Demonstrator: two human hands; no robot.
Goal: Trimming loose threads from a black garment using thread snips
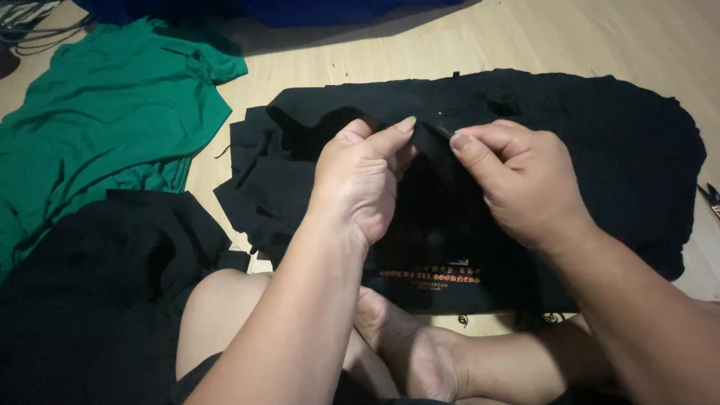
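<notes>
Two hands over one black printed garment spread flat on wooden floor. Left hand and right hand both pinch its fabric, fingers narrow. One green cloth far left, one black cloth near knee.

**One head-worn view, looking steeply down**

The single camera sits on the person's head and faces down and forward, close over the left hand and right hand, the black garment and the wooden floor beyond.
</notes>
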